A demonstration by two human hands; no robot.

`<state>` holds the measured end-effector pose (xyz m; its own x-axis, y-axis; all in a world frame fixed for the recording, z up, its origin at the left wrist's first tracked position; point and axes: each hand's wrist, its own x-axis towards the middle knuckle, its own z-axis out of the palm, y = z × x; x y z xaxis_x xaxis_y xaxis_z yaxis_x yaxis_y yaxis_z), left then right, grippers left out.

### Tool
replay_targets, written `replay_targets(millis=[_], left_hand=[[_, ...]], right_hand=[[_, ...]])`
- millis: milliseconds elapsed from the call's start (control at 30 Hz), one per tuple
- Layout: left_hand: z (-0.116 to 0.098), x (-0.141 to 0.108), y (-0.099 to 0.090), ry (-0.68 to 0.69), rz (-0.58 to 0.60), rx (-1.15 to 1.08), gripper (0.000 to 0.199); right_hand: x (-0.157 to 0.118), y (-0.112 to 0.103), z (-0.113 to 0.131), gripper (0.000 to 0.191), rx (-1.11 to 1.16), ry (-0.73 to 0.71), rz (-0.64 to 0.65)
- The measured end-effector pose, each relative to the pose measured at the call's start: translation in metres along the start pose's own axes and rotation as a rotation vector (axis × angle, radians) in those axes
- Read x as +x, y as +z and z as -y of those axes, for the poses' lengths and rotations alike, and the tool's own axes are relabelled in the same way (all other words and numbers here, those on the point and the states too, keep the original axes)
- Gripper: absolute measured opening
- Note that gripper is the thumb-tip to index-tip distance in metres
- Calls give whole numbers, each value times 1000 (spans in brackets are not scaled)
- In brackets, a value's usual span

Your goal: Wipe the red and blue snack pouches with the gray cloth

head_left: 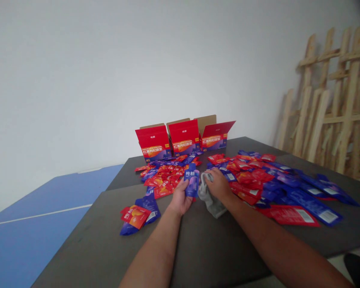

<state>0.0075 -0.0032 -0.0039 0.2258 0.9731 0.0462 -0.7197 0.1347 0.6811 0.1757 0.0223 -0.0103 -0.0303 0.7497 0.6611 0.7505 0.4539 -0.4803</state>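
My left hand (181, 199) is closed on a blue pouch (192, 182), held upright with its printed front toward me. Just to the right, my right hand (218, 184) grips a crumpled grey cloth (210, 202) that hangs down to the table beside the pouch. Beyond my left hand lies a heap of red and blue pouches (165, 180). A larger pile of red and blue pouches (252, 176) spreads to the right of my right hand. Nearer on the left, a red pouch (136, 216) rests on top of blue pouches (151, 205).
Three red and blue cartons with raised flaps, a left carton (154, 146), a middle carton (184, 140) and a right carton (214, 138), stand at the back of the dark table (102, 236). A blue table (48, 200) adjoins on the left. Wooden frames (342, 104) lean at the right wall.
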Motion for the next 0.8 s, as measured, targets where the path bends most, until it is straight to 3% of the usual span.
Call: replay_targets(millis=[133, 300, 400, 533, 667, 800], left_hand=[[-6, 5, -1, 43, -156, -96, 22], [4, 8, 1, 13, -201, -76, 11], [12, 8, 0, 4, -159, -10, 13], [17, 9, -1, -23, -136, 22, 16], [18, 8, -3, -55, -57, 41, 37], [18, 6, -4, -42, -14, 101, 45]], right_hand=[[-9, 5, 9, 24, -121, -84, 208], [-17, 4, 19, 61, -195, -236, 156], [-17, 3, 17, 52, -175, -382, 190], [-17, 4, 10, 37, -158, -468, 169], [-9, -4, 9, 36, -132, -449, 115], [13, -41, 3, 48, -118, -293, -23]])
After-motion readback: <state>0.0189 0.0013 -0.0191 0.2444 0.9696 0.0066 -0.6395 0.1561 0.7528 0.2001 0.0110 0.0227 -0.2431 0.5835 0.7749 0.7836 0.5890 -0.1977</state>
